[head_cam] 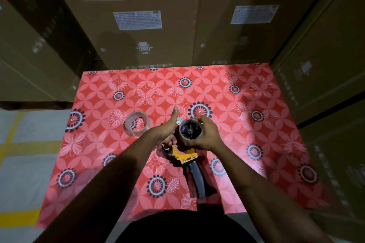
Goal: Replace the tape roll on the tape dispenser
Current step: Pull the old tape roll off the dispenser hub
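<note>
A yellow tape dispenser [184, 156] with a dark grey handle [197, 178] lies on the red flowered table cover [246, 144], handle toward me. On its black hub sits a thin, nearly bare tape roll [190, 130]. My right hand [207, 136] is wrapped around that roll's right side. My left hand [167, 130] grips the dispenser's front end just left of the roll, thumb pointing up and away. A clear tape roll [137, 123] lies flat on the cover, left of my left hand and apart from it.
Tall cardboard boxes [146, 16] marked "washing machine" stand behind the table and along the right side [325, 65]. More boxes are at the left. A grey floor with yellow lines [17, 144] shows at the left.
</note>
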The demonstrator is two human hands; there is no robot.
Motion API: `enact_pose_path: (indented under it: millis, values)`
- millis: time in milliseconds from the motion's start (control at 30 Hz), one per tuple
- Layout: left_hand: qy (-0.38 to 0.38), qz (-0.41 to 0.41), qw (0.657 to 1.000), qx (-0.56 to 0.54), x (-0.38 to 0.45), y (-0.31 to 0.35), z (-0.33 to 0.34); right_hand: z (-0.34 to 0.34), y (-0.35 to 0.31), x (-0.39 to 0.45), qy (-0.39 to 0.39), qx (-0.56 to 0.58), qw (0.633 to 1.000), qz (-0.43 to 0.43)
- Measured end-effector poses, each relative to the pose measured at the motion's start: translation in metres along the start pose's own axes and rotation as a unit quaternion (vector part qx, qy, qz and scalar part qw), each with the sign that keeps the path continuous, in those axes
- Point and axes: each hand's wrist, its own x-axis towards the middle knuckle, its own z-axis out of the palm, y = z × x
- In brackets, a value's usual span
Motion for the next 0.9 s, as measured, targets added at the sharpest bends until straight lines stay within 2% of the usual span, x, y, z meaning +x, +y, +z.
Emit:
enact_pose_path:
  millis: [133, 267, 367, 600, 700, 833, 900]
  values:
    - [0.026, -0.01, 0.999, 0.032, -0.006, -0.001, 0.005, -0.004, 0.006, -0.003, -0.022, 0.05, 0.998, -0.007]
    - [0.027, -0.013, 0.999, 0.026, -0.01, 0.006, 0.008, 0.004, -0.003, -0.002, -0.029, 0.003, 1.0, -0.011]
    - [0.013, -0.014, 1.0, 0.018, -0.004, 0.002, 0.003, 0.002, -0.009, 0.003, 0.006, -0.018, 1.0, 0.005]
    - [0.013, -0.018, 0.999, 0.033, -0.002, 0.006, 0.005, -0.005, -0.004, 0.001, -0.015, -0.006, 0.999, -0.028]
    - [0.012, -0.017, 1.0, 0.023, -0.007, 0.008, 0.006, 0.0, -0.006, -0.004, -0.046, -0.006, 0.999, -0.018]
    - [0.03, -0.027, 0.999, 0.028, -0.009, 0.007, 0.007, 0.003, -0.009, -0.004, 0.007, -0.03, 1.0, -0.004]
    - [0.04, -0.027, 0.998, 0.036, -0.008, 0.004, 0.006, -0.001, -0.008, -0.001, 0.003, -0.028, 1.0, -0.008]
